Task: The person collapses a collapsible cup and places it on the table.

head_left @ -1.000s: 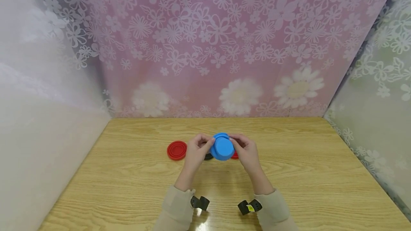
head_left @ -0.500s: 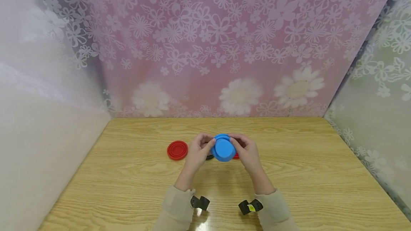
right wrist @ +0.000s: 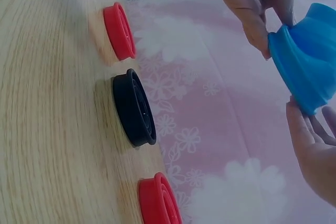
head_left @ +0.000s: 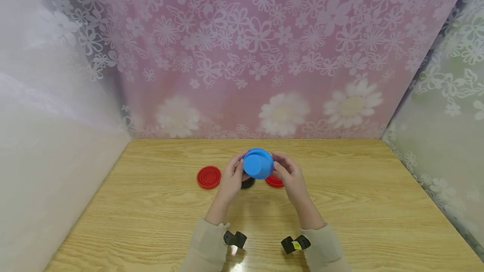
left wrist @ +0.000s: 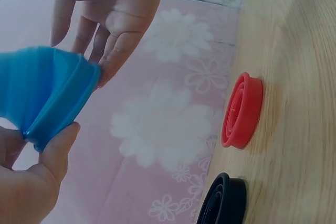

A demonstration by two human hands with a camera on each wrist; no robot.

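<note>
A blue collapsible cup is held up above the table, its base turned toward the head camera. Its wall is partly drawn out, with a fold near the wide rim. My left hand grips the cup's left side, thumb in front and fingers behind. On the other side, my right hand holds the rim between thumb and fingers. Behind and below the cup, a black collapsed cup and a red collapsed cup lie on the table, partly covered in the head view.
Another flat red collapsed cup lies left of the left hand on the wood-grain table. A pink flowered curtain closes off the back, with pale panels along both sides.
The blue cup has risen slightly and shifted left. Its base now tilts to the left and more of its wall shows. The right thumb has slid off the cup's front toward the rim.
</note>
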